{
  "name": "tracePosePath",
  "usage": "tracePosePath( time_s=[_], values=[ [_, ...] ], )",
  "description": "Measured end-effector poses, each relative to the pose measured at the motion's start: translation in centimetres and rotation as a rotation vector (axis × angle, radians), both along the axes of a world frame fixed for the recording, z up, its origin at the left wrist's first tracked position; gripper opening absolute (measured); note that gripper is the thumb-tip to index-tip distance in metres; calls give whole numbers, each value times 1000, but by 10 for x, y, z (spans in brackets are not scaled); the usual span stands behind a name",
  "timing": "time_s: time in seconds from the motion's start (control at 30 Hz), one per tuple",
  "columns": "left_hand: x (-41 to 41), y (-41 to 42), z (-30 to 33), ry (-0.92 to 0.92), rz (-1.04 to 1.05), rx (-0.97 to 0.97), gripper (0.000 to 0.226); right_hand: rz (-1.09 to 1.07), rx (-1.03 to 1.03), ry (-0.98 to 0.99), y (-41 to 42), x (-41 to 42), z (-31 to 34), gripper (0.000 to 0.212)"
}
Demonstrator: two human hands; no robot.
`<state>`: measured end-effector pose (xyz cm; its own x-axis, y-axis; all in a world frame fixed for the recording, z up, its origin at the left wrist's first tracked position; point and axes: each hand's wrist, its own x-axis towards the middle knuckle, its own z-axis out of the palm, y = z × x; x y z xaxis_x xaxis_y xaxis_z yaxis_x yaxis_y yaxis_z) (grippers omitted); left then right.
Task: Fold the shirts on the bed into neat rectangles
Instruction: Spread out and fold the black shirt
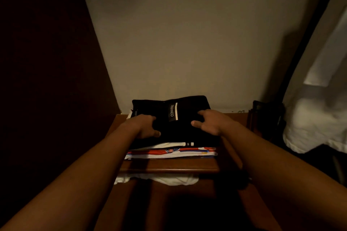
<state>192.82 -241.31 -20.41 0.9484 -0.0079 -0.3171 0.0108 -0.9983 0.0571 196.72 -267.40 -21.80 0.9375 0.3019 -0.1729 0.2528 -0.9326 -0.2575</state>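
Resting on top of a stack of folded shirts, both hands sit on a black shirt that forms the top layer. The left hand lies at the shirt's left side with its fingers bent down into the dark cloth and the thumb pointing toward the near edge; it seems to gather a bit of fabric, though the dim light makes the grip hard to read. The right hand lies at the right side, fingers curled against the cloth and the thumb stretched out toward the middle, so it presses on the shirt more than it pinches it. Between the hands runs a white stripe with the printed word CONVERSE.

Under the black shirt lies a white folded shirt, and beneath that one with red, white and blue print. The stack sits on a brown wooden shelf set against a pale wall. Just under the shelf's front edge some white cloth shows. A dark wooden panel stands to the left. At the far right a bed with white bedding is partly in view, well apart from the stack.
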Motion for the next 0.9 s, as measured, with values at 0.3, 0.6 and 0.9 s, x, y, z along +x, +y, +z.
tracePosePath(
  time_s=[0.3,0.6,0.9],
  values=[
    [-52,-14,80,-2,-28,-61,54,165,-8,-99,6,-52,84,29],
    [-126,-7,293,29,-8,14,51,248,-58,-59,27,-113,277,27],
    [-250,11,471,124,34,8,36,345,-31,61,67,-220,465,21]
  ],
)
